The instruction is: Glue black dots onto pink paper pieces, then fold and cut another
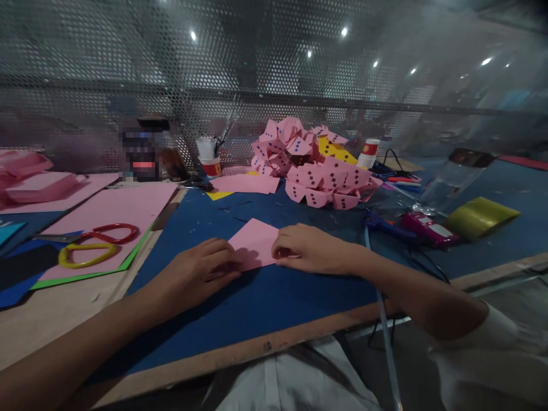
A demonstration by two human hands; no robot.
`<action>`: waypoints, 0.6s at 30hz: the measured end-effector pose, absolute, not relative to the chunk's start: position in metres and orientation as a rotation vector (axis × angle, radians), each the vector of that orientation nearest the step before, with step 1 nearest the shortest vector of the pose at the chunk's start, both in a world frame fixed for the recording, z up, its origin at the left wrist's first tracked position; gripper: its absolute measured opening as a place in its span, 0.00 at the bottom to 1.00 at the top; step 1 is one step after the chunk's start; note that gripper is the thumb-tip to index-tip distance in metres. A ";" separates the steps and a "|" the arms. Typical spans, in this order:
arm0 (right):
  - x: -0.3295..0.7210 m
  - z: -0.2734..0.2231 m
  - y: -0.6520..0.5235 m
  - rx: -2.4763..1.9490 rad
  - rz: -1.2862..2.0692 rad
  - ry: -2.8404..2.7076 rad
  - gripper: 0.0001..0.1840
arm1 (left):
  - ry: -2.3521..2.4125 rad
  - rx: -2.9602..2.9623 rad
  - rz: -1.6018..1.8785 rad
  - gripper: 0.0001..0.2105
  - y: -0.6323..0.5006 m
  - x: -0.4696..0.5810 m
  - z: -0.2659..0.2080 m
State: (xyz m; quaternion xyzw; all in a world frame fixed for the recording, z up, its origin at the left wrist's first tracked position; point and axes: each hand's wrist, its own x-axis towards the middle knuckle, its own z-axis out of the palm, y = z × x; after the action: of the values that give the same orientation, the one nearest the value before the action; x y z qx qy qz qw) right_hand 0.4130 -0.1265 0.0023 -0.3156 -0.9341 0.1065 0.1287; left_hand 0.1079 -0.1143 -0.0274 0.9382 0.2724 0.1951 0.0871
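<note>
A square sheet of pink paper (256, 242) lies on the blue table surface in front of me, one corner pointing away. My left hand (204, 267) is at its left side, fingers curled and closed on that edge. At the opposite side, my right hand (306, 248) has its thumb and fingers bent together on the paper's right edge. The fingers cover both side corners of the sheet.
Behind the sheet is a heap of folded pink paper shapes (331, 182) with dark diamond marks. Scissors (98, 245) rest on stacked coloured paper at left. On the right are a blue glue gun (389, 227), its cord, yellow tape (482, 220) and a clear container (454, 180).
</note>
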 end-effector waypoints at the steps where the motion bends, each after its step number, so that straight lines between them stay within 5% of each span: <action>1: 0.413 0.002 -0.126 -0.920 0.355 -2.702 0.03 | 0.797 2.803 0.589 0.09 -0.114 0.108 -0.027; 18: 0.410 0.001 -0.126 -0.920 0.566 -2.627 0.04 | 0.761 2.834 0.644 0.10 -0.116 0.111 -0.027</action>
State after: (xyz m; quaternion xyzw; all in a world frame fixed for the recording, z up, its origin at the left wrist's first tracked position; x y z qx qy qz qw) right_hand 0.4098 -0.1261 0.0014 -0.3203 -0.9144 0.1969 0.1499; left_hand 0.1113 -0.1157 -0.0273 0.9411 0.2527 0.2140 0.0685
